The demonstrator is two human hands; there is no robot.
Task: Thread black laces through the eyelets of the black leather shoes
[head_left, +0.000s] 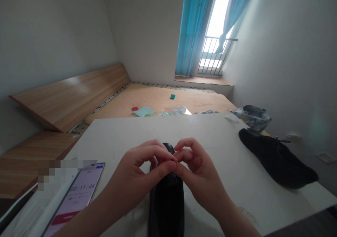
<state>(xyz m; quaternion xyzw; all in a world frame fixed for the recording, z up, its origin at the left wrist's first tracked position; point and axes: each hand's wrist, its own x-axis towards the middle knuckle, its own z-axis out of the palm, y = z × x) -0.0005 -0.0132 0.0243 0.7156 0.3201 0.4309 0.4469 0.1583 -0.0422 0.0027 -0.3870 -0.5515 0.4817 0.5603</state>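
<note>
A black shoe (167, 205) stands on the white table right in front of me, its long axis pointing away. Above it, my left hand (144, 163) and my right hand (197, 165) meet fingertip to fingertip. Thumb and fingers are pinched together on both sides. Whatever lies between the fingertips is too small or hidden to make out. The hands cover the middle of the shoe. A second black shoe (276, 159), with a thin lace showing, lies at the right of the table, apart from my hands.
A phone (83, 191) showing a running timer lies at the left of the white table (123, 131). Beyond the table is a bed (158, 91) with a light blue cloth (144, 111) and small packets. A bag-like container (252, 116) stands at the far right.
</note>
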